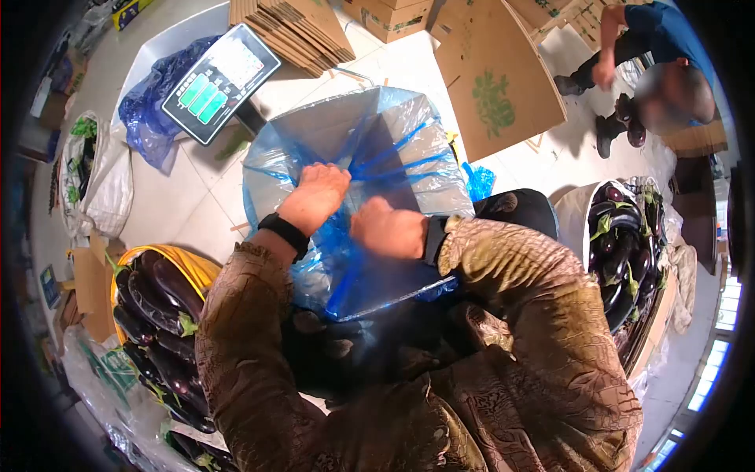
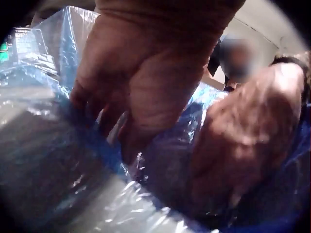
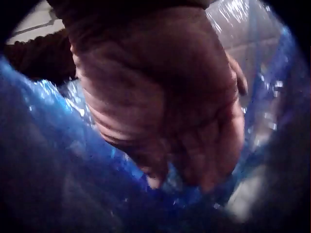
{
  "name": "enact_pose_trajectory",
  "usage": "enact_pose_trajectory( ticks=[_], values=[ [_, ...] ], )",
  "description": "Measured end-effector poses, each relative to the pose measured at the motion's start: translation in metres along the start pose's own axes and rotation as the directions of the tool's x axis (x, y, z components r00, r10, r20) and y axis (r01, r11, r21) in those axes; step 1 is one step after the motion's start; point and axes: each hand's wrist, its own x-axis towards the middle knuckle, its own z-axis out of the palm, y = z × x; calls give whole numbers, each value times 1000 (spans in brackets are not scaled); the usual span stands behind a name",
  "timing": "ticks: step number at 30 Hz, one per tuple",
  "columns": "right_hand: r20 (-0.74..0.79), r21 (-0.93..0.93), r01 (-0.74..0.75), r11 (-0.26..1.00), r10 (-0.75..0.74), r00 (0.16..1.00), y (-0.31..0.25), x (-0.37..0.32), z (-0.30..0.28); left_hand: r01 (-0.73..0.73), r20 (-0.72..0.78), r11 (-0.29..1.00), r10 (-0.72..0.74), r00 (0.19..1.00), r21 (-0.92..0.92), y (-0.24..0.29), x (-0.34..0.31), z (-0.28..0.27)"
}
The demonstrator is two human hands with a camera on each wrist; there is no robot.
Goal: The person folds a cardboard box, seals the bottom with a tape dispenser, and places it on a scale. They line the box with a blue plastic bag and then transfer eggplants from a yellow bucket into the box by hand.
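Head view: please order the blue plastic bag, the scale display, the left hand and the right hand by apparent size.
1. blue plastic bag
2. scale display, somewhat larger than either hand
3. left hand and right hand: they look alike, so not ranked.

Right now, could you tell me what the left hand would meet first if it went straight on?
The blue plastic bag, which the left hand already grips; behind the film probably the wall of the box, though depth is unclear.

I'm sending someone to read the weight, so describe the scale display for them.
Find the box lined with blue plastic mid-floor. Just past its far left corner stands the scale display, a dark tilted panel. Unlike the brown cartons, it has green windows and white keys.
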Motion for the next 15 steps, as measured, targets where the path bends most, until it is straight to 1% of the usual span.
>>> enact_pose_trajectory(
  ticks=[1,2,3,4,5,6,7,8,9,10,11,12,13,14,15],
  values=[
    [45,-89,-55,995,59,997,11,5,-3,49,50,996,-53,997,76,-2,8,7],
    [48,-86,-59,995,63,997,24,7,28,95,95,983,-110,989,156,-4,13,14],
    [-187,-211,-57,976,17,982,40,10,76,94,97,983,-110,989,157,-7,16,20],
    [-405,-328,-85,941,-59,912,49,12,105,85,84,981,-101,991,172,-11,18,27],
    [-407,-325,-86,942,-57,912,46,10,96,76,71,980,-90,993,186,-14,19,30],
    [-200,-219,-79,972,34,979,37,4,76,74,78,979,-90,993,187,-13,21,28],
    [25,-105,-95,990,99,995,29,2,67,79,69,980,-92,993,183,-10,21,23],
    [-7,3,-24,1000,24,1000,30,6,70,83,57,980,-95,994,180,-9,20,19],
    [-10,3,-25,1000,25,1000,28,25,100,83,57,980,-95,994,183,-12,20,23],
    [94,114,-159,981,149,984,25,56,150,113,-13,960,-114,993,255,-16,22,29],
    [209,208,-299,931,256,944,21,71,178,148,-83,935,-127,988,321,-19,22,33],
    [-39,-75,-10,997,7,999,12,21,114,164,0,940,-173,985,299,-22,20,26],
    [82,-129,-156,979,167,982,-10,-7,60,172,1,940,-180,984,296,-25,20,28],
    [83,-128,-149,981,160,984,-10,-14,72,186,-92,925,-164,982,332,-30,20,35],
    [-99,-24,-19,1000,17,995,-7,-19,93,201,-184,909,-141,973,364,-34,20,38]
  ],
)
